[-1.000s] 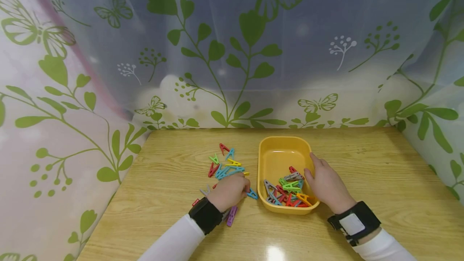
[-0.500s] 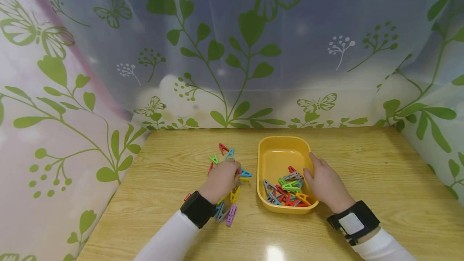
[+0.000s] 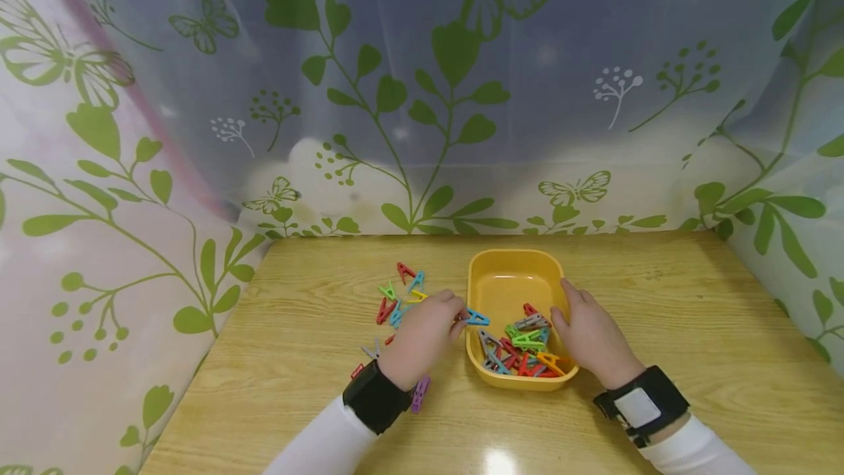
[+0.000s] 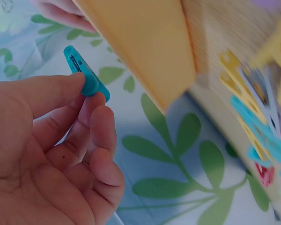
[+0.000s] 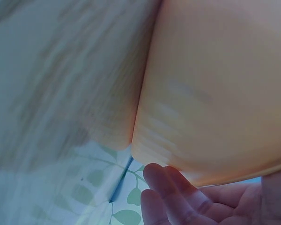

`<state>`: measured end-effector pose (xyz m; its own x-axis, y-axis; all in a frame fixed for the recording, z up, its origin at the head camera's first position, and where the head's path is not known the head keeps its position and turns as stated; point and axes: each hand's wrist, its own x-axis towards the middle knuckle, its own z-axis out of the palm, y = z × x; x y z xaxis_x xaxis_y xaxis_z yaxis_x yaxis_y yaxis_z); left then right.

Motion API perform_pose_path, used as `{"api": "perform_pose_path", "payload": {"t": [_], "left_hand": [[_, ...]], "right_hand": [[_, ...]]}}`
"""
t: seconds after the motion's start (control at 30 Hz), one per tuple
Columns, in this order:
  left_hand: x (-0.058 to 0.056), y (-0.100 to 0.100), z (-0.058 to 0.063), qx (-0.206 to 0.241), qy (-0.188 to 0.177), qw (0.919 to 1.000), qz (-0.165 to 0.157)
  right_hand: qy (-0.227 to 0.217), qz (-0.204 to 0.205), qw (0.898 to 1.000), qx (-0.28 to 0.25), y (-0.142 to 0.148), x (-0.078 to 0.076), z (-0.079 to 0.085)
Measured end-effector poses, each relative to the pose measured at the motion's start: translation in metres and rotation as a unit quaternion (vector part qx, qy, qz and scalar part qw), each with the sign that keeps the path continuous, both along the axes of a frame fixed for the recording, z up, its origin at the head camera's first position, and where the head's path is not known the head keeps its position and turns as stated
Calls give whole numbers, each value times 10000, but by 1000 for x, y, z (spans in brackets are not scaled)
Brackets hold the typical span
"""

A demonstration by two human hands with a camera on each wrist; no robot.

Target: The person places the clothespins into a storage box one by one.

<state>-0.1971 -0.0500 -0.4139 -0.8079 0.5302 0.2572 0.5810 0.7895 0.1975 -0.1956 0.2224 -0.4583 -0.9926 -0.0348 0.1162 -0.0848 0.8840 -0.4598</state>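
On the left, I see a loose bunch of small plastic pegs (image 3: 385, 310), red, green, blue, yellow and grey, lying on the light wooden table (image 3: 297, 372). One purple plastic peg (image 3: 420, 394) lies nearer, by the left wrist. My left hand (image 3: 425, 332) pinches a bright blue plastic peg (image 3: 478, 317) with its thumb and fingertips, just over the left rim of the yellow plastic tub (image 3: 517, 385). More mixed pegs (image 3: 527, 341) sit in the tub's near half. My right hand (image 3: 596, 332) holds the tub's right side, thumb inside, fingers outside.
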Motion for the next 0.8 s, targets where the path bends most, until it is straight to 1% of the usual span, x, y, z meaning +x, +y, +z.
{"api": "perform_pose_path", "payload": {"t": [0.1,0.17,0.37,0.47,0.6,0.8], "left_hand": [[4,8,-4,-47,91,9999,-121],[6,12,-7,-19,58,9997,-248],[9,22,-16,-133,-55,9987,-488],[10,24,-18,-193,43,9984,-533],[11,25,-23,-297,140,9981,-513],[13,26,-26,-323,36,9985,-431]], "right_hand": [[-33,-15,10000,0,-1,0,0],[-62,-31,10000,-11,-1,0,0],[-134,-97,9998,-52,-2,0,-1],[-157,-135,9997,-98,-1,0,-1],[-163,-181,9995,-186,0,0,-2],[-271,-283,9989,-275,1,1,0]]}}
